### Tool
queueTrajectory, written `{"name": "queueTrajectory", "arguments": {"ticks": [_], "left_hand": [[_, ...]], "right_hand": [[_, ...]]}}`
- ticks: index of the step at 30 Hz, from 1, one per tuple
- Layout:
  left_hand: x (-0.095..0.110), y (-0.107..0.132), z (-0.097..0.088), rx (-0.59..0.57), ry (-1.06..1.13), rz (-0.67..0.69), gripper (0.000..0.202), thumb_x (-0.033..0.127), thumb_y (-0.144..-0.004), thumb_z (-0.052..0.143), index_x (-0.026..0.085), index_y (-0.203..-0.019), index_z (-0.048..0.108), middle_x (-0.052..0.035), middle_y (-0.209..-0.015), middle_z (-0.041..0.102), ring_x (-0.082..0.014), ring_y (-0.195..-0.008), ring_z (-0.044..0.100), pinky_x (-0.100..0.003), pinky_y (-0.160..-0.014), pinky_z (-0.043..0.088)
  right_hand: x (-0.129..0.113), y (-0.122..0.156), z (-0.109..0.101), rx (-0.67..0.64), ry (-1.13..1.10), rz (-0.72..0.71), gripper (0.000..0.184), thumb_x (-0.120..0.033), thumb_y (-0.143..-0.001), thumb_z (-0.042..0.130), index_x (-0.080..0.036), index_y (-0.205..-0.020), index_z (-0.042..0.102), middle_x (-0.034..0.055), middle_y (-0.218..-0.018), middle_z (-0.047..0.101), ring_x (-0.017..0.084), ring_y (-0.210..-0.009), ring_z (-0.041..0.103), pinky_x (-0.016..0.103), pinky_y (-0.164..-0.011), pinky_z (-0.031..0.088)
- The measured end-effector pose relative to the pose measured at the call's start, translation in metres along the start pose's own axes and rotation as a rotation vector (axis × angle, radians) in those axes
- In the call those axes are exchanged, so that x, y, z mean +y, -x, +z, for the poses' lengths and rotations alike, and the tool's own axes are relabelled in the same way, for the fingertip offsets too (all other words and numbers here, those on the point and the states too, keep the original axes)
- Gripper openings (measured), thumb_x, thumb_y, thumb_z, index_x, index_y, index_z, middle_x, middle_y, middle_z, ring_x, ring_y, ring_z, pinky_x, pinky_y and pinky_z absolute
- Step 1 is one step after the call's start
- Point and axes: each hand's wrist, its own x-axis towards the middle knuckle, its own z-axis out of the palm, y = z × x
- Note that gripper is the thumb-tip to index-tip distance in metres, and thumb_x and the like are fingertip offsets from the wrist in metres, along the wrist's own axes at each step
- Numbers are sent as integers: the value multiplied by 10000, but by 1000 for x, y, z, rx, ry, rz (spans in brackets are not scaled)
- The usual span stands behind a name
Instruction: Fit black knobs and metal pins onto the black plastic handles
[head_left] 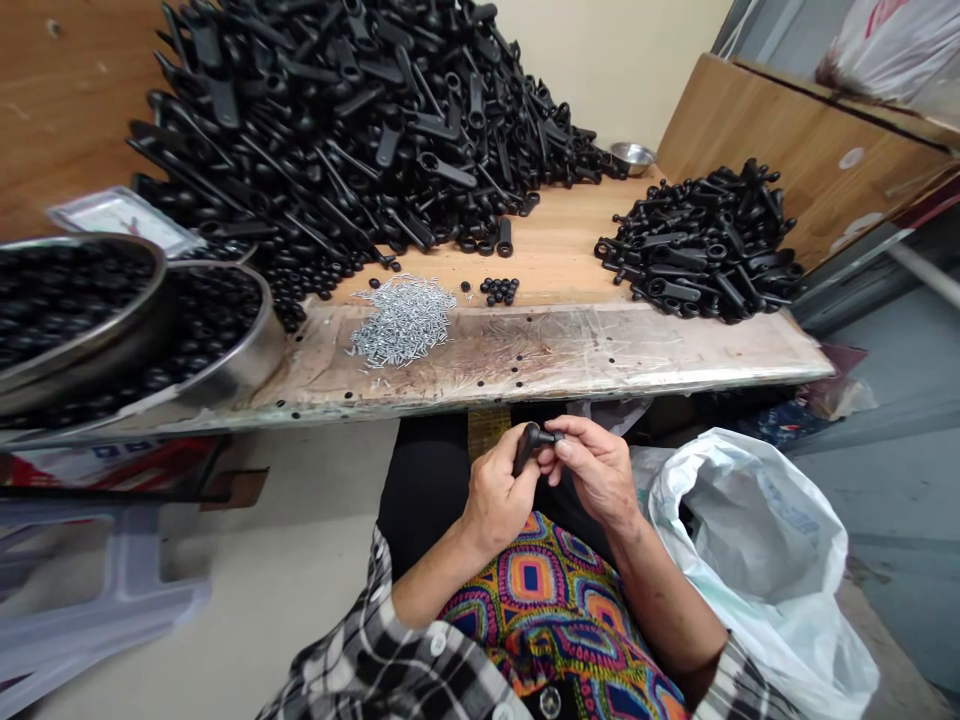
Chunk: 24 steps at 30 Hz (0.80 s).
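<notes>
Above my lap, just in front of the bench edge, I hold a black crank handle [527, 446]. My left hand [496, 492] is closed round its flat arm. With thumb and fingertips, my right hand [598, 468] pinches the small end that sticks out to the right; the fingers partly hide it. On the bench ahead lie a heap of small silver pins [405, 320] and a little group of round black knobs [500, 291]. A large pile of black crank handles [352, 120] rises behind them, and a smaller pile of similar handles [701, 245] lies at the right.
Two metal bowls of black knobs stand at the left, the nearer-edge bowl [255, 330] overlapping the other bowl [150, 265]. A small metal dish [632, 157] sits at the back. Beside my right arm stands an open white sack [757, 540]. A plastic stool [127, 580] is at lower left.
</notes>
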Motion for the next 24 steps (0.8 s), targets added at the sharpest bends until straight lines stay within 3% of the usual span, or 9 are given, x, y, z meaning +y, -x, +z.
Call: {"name": "queueTrajectory", "arguments": {"ticks": [6, 14, 19, 24], "left_hand": [[-4, -1, -1, -9, -95, 40, 277, 187, -778, 490, 232, -1033, 589, -31, -836, 646, -164, -731, 585, -243, -718, 410], [-10, 2, 2, 6, -117, 0, 394, 181, -702, 551, 239, -1091, 580, -43, -765, 641, -196, -673, 584, -276, -691, 419], [-10, 0, 2, 18, -220, 42, 384, 195, -695, 574, 205, -1079, 591, -67, -745, 649, -211, -652, 600, -283, -677, 435], [-9, -20, 5, 16, -579, 138, 485, 202, -720, 543, 95, -1192, 515, -149, -770, 657, -288, -676, 628, -334, -649, 446]], "right_hand": [[0, -1, 0, -10, -11, 6, 141, -239, -766, 615, -179, -885, 664, 16, -624, 645, 110, -502, 578, 192, -408, 453], [0, 1, -3, -6, -40, 66, 129, -282, -745, 626, -162, -778, 659, -1, -512, 593, 108, -413, 534, 185, -325, 401], [-5, -1, 1, 12, 45, 59, 139, -276, -731, 633, -140, -753, 648, -16, -470, 563, 74, -354, 470, 162, -305, 343], [-13, -24, -4, -30, -174, 255, 166, -295, -693, 635, -138, -705, 583, -52, -398, 470, 93, -343, 473, 153, -268, 279]]}}
